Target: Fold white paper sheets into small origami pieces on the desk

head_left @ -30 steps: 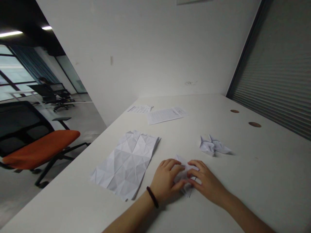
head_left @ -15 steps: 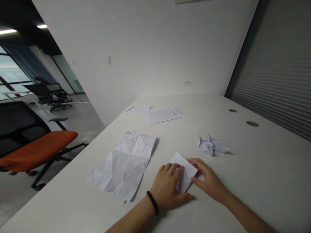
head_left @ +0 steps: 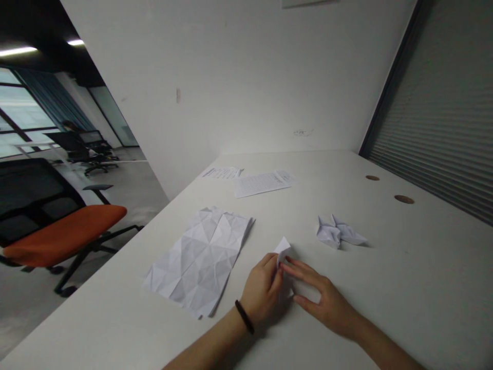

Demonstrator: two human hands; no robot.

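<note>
A small folded sheet of white paper (head_left: 284, 245) stands partly on edge above the white table, its upper corner pointing away from me. My left hand (head_left: 262, 287), with a dark band at the wrist, is closed around its left side and hides much of it. My right hand (head_left: 325, 297) meets the paper from the right, index and middle fingertips against its face and the thumb by its lower corner. Beyond the hands lies a folded white paper figure (head_left: 334, 232) with pointed tips. Left of them, a stack of creased paper sheets (head_left: 204, 257) rests on the table.
Two printed sheets lie farther back, one in the middle (head_left: 264, 184) and one at the left edge (head_left: 221, 172). Two round holes (head_left: 404, 199) pierce the table at right. An orange-seated chair (head_left: 73, 228) stands left of the table. A wall and blinds (head_left: 435, 113) bound it.
The folded paper lay flat under my left palm and is now tipped up on edge. My left hand has closed around it, and my right fingertips have shifted left onto it.
</note>
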